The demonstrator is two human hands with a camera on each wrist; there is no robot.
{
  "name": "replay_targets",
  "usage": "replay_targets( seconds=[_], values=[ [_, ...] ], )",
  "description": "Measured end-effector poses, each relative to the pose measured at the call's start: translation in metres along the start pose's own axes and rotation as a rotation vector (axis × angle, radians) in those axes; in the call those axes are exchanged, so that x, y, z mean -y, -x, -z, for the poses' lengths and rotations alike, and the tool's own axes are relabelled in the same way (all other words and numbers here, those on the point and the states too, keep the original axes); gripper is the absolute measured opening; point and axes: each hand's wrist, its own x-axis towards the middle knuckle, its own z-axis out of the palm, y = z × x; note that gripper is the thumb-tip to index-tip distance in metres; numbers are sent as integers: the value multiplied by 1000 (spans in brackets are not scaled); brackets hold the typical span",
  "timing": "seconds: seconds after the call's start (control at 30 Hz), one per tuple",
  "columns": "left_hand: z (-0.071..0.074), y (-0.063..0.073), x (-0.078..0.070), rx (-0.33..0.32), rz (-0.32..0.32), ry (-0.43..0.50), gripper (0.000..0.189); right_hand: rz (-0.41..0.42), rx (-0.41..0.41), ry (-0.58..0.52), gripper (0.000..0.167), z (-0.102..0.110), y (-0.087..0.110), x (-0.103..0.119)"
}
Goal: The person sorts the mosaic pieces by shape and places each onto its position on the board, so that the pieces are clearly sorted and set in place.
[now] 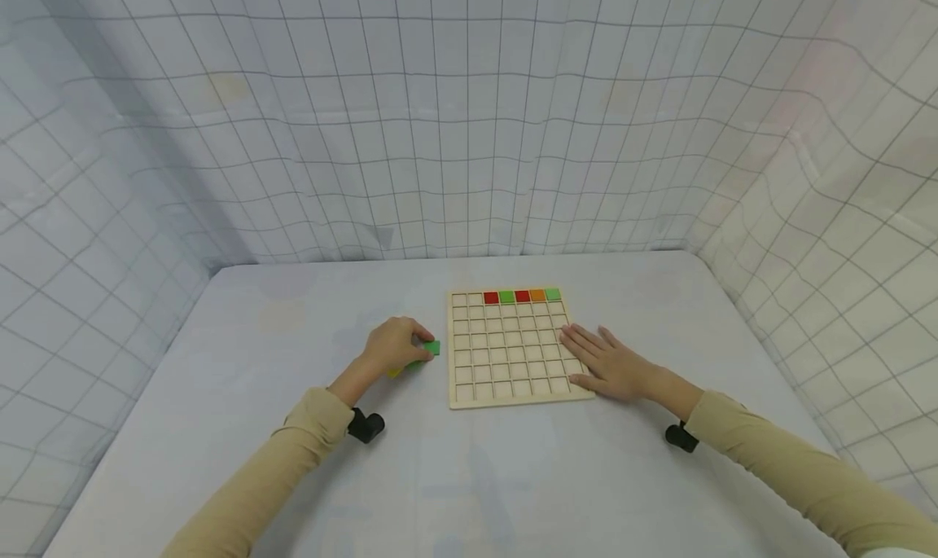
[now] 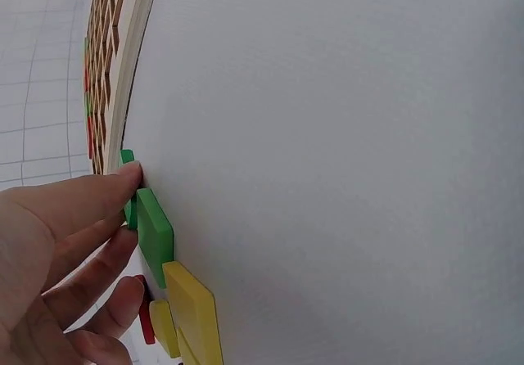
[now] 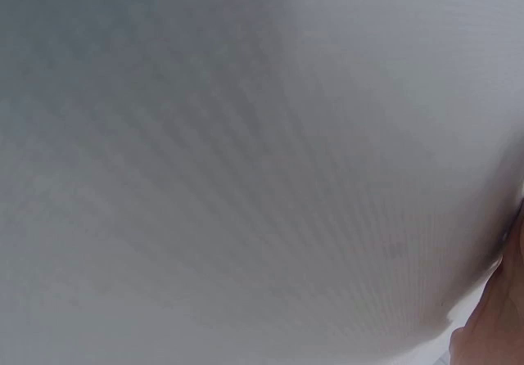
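My left hand (image 1: 396, 344) pinches a green square tile (image 1: 433, 348) between thumb and fingers, just left of a wooden grid board (image 1: 449, 379). In the left wrist view another green tile (image 2: 155, 238) lies right beside the fingertips, with a yellow tile (image 2: 196, 312) close by. A red tile (image 2: 146, 312) and a smaller-looking yellow tile (image 2: 164, 329) show past the curled lower fingers. Along the board's far row sit two red tiles, a green one, an orange tile (image 1: 538, 296) and a light green tile (image 1: 553, 294). My right hand (image 1: 611, 366) rests with fingers spread on the board's right edge.
A white cloth covers the table (image 1: 469, 476). Checked white curtains (image 1: 469, 134) hang behind it and along both sides. Each wrist wears a small black camera, the left camera (image 1: 365, 425) just above the cloth.
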Motion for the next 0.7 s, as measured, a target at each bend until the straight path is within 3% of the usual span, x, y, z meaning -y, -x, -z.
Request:
replay_targets(
  seconds=[0.7],
  values=[
    [8,-8,-3,-11,-25,-13,29,9,-5,-3,72,3,0,4]
  ],
)
